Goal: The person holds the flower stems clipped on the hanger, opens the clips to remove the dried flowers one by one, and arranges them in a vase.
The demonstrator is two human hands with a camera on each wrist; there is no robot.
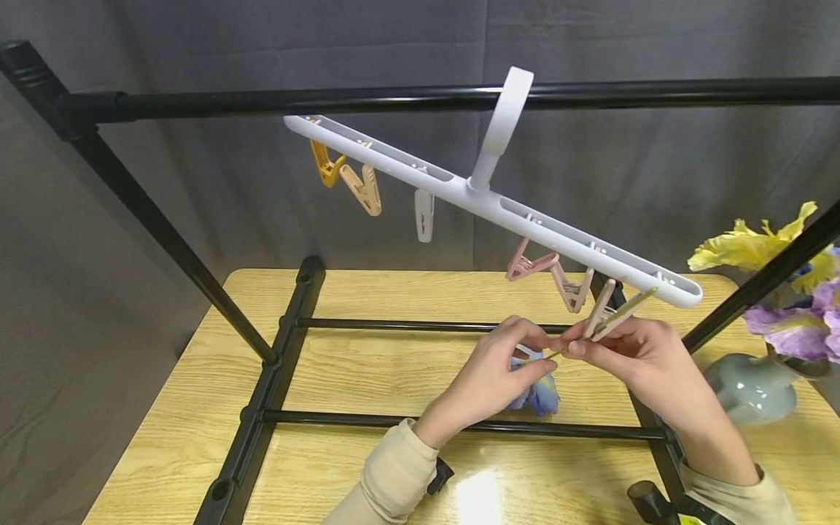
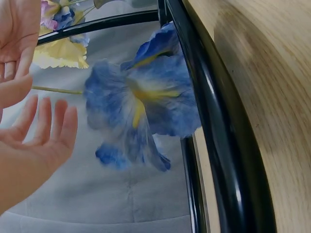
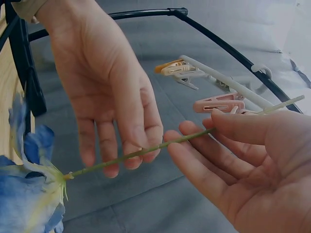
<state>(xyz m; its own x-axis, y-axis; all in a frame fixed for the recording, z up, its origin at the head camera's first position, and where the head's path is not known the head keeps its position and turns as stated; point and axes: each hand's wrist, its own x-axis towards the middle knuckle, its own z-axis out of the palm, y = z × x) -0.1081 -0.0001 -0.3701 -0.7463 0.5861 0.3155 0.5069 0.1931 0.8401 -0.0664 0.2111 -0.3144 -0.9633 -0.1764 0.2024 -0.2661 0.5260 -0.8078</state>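
Observation:
A blue iris flower (image 2: 141, 97) with a thin green stem (image 3: 116, 159) is held sideways between both hands, its bloom below the left hand in the head view. My left hand (image 1: 488, 368) pinches the stem between thumb and fingers. My right hand (image 1: 636, 357) holds the stem closer to its cut end, thumb on top and fingers beneath. The stem's end passes at a pale pink clothespin (image 1: 599, 310), which hangs at the right end of a white clip hanger (image 1: 459, 191); whether the clothespin grips it I cannot tell.
The hanger hooks over a black rail (image 1: 295, 100) and tilts down to the right. Other clothespins (image 1: 361, 188) hang along it. Black rack bars (image 1: 426, 326) cross above the wooden table (image 1: 394, 372). At right stands a grey-green vase (image 1: 751, 390) with yellow and purple flowers (image 1: 790, 332).

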